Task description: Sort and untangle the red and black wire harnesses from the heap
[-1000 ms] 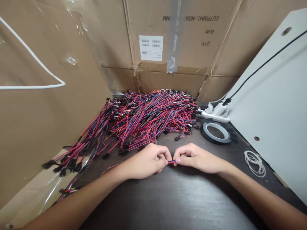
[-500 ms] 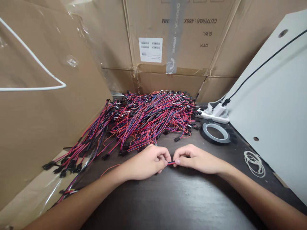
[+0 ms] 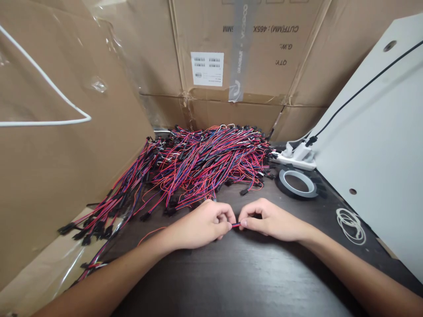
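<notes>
Red and blue wires [image 3: 236, 224] pinched by left hand [image 3: 205, 225] at nine o'clock, right hand [image 3: 271, 221] at three, lengthwise between, both touching.

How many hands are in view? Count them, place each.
2: the left hand and the right hand, both pinching the red-and-blue wires in front of the wire pile.

The left hand [image 3: 202, 225] and right hand [image 3: 276, 221] hide all but a short bit of wire [image 3: 235, 225] between them. The far label [image 3: 207, 70] (stuck to the cardboard [image 3: 208, 26]) is too small to read. The white cord [image 3: 42, 123] at left and black cable [image 3: 363, 87] at right run off the edges.
</notes>
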Tool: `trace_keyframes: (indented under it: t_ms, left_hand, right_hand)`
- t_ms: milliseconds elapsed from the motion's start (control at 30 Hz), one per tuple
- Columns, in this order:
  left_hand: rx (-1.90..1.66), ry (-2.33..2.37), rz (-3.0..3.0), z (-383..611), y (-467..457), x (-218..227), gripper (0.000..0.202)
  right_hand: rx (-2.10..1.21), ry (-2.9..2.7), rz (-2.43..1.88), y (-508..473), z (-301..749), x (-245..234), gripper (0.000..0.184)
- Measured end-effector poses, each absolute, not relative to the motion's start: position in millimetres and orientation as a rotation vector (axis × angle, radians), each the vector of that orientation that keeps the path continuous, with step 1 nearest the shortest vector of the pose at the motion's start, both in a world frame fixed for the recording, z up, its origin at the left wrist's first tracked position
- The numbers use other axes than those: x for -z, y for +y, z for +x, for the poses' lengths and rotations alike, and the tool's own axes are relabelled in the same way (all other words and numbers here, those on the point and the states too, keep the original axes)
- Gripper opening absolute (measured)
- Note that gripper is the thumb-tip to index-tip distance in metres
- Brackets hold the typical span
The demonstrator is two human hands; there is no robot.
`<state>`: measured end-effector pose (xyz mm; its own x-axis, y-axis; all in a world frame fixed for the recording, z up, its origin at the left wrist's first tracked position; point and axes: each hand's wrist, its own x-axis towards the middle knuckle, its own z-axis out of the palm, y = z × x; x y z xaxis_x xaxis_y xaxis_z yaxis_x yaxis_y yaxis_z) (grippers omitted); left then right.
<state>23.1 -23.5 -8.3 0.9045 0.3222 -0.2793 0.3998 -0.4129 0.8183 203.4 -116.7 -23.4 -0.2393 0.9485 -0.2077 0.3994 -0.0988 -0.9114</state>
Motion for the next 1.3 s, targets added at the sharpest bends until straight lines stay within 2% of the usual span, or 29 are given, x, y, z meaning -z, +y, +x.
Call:
trace_keyframes:
  t_ms: [1300]
  left_hand:
    - [0.13, 0.55, 1.975, 22.4, -24.1, 12.1, 0.021]
  right_hand:
    - [-1.29, -1.603, -1.502, -117.0, 200.3, 22.9, 0.016]
